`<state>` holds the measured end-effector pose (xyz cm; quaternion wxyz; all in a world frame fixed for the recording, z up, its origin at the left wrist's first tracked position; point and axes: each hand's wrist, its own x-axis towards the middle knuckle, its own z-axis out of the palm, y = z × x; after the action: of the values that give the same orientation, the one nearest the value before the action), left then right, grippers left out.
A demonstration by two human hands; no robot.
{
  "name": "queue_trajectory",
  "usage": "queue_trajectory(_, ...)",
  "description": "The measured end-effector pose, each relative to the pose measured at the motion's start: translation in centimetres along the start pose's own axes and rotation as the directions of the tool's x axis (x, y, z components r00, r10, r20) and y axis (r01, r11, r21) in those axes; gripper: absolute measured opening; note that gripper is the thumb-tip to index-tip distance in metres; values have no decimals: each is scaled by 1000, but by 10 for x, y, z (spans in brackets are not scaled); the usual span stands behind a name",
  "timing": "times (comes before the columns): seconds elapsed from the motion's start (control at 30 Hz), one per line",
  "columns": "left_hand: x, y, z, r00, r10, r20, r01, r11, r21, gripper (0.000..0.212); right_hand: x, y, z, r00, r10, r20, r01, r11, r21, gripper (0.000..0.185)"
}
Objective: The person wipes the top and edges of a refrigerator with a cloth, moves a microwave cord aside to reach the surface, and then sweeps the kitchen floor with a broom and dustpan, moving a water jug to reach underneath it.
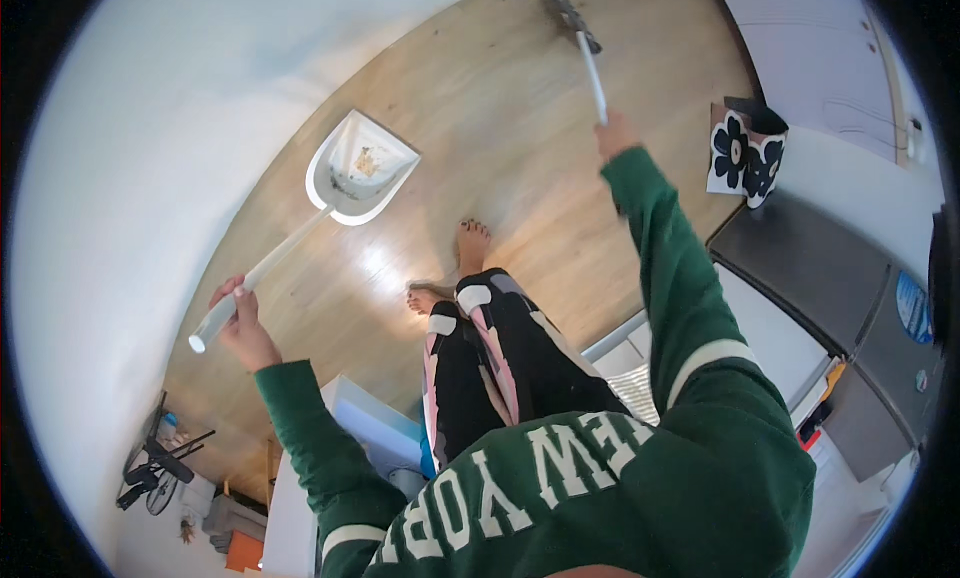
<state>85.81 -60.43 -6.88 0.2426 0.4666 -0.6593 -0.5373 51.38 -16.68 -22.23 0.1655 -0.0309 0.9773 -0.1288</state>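
Note:
My left hand (246, 329) grips the white handle of a long-handled dustpan (388, 152) near its top end. The pan lies low at the floor close to the white wall, and some brown crumbs and dark dust (365, 162) sit inside it. Out in front on the right, my right hand (619, 135) is closed around the white stick of a broom (592, 76). The broom's dark grey head (574, 19) is at the floor, slightly blurred, well apart from the pan.
Wood-look flooring (480, 105) runs between a curved-looking white wall (150, 127) and pale cabinets (814, 45). A flower-patterned bag (746, 152) stands at the right by a dark-topped unit (795, 248). My bare feet (472, 240) are mid-floor. Behind left are a white counter (296, 518) and a bicycle-like object (161, 465).

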Motion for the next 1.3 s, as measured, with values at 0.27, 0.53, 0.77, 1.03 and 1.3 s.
queue_trajectory(0.27, 7, -32, 3, 978, -100, -183, 103, 995, 6, 18, 90, -93, 44, 997, 70, -31, -71, 997, -27, 18)
queue_trajectory(0.53, 26, -53, 38, 969, -105, -224, 113, 993, 20, 17, -31, -157, 80, 920, 40, 391, -34, 999, -21, 53)
queue_trajectory(0.77, 49, -55, 28, 968, -121, -218, 123, 992, -2, 17, -146, -169, 74, 850, -207, 485, 185, 978, 93, 52)
queue_trajectory(1.03, 48, -42, 13, 951, -155, -269, 164, 986, 10, 17, -72, -134, 42, 952, -101, 290, 100, 995, 19, 52)
queue_trajectory(1.3, 65, -55, 33, 950, -172, -260, 176, 984, -7, 17, 52, -182, 111, 972, -26, 232, 22, 1000, 20, 30)
